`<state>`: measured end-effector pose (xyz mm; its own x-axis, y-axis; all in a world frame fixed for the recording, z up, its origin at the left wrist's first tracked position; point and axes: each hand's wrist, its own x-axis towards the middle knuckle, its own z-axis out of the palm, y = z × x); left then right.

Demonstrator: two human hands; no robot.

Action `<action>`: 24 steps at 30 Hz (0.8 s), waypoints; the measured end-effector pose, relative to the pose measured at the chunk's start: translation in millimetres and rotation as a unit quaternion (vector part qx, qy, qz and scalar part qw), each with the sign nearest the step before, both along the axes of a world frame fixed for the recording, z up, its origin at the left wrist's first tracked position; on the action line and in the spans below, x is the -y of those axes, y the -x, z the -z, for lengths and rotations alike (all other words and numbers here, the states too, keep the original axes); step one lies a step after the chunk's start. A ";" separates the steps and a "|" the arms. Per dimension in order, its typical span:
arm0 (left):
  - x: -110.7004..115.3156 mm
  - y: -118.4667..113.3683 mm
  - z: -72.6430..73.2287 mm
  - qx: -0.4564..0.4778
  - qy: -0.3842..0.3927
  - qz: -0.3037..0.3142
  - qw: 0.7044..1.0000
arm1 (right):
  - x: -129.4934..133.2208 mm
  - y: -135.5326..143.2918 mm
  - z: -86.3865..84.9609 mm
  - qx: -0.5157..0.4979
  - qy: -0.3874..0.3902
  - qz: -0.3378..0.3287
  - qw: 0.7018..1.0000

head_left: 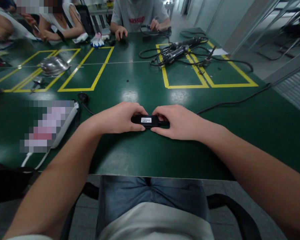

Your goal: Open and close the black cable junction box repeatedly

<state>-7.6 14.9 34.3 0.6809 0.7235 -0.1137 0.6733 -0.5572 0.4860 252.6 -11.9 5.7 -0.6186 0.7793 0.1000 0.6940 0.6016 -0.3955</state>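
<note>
A small black power adapter (153,120) with a white printed label on top lies at the middle of the near table edge, between my two hands. My left hand (125,116) has its thumb and fingers closed around the adapter's left end. On the other side, my right hand (180,120) grips the right end, where a black cord comes out under the palm. A black cord (230,104) runs from behind my right hand toward the table's right edge. Beyond my left wrist lies a black plug (83,97) on a cord.
Left of my arm is a phone-like device (65,125), partly blurred, with white cables. Ahead, a metal bowl-shaped part (54,65) and black cabled tools (176,53) lie around yellow tape outlines on the green table (130,150). Several people sit across; one holds a mouse (123,40).
</note>
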 end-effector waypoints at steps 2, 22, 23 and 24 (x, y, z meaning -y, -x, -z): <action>0.0 -0.4 -0.4 0.000 -0.001 0.001 1.000 | 0.0 0.2 0.1 -0.001 -0.003 0.001 1.000; -0.2 -1.9 -2.9 -0.002 0.000 0.021 1.000 | 0.5 -0.5 -3.5 0.008 -0.007 -0.006 1.000; -0.4 -1.8 -3.1 -0.001 -0.001 0.022 1.000 | 0.7 -0.5 -3.7 0.008 -0.009 -0.008 1.000; -0.5 -1.6 -3.1 -0.001 -0.002 0.023 1.000 | 0.8 -0.5 -3.8 0.008 -0.011 -0.010 1.000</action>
